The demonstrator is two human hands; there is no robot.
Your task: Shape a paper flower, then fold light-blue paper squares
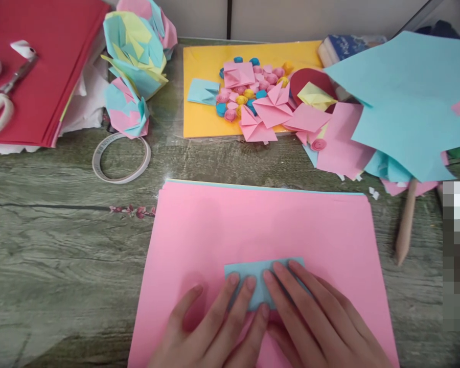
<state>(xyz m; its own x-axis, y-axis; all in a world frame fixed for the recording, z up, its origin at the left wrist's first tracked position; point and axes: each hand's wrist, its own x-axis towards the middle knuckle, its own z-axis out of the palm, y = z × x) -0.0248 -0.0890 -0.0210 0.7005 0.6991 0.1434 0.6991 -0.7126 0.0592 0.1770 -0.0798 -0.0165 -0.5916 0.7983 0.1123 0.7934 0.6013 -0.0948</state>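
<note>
A small light-blue paper (258,294), rectangular in outline and apparently folded, lies on a stack of large pink sheets (260,225). Both hands rest flat on it. My left hand (214,332) has its fingers spread, with fingertips on the left part and lower edge of the blue paper. On the right part lie the stretched fingers of my right hand (314,317), whose thumb is partly tucked underneath. The hands cover much of the paper's lower and right portions.
A tape roll (95,163) and folded paper flowers (134,56) are at the upper left, beside scissors (13,84) on red sheets (53,46). Behind the stack, a yellow sheet (203,120) bears small paper pieces. Large blue paper (414,102) and a wooden stick (406,225) are right.
</note>
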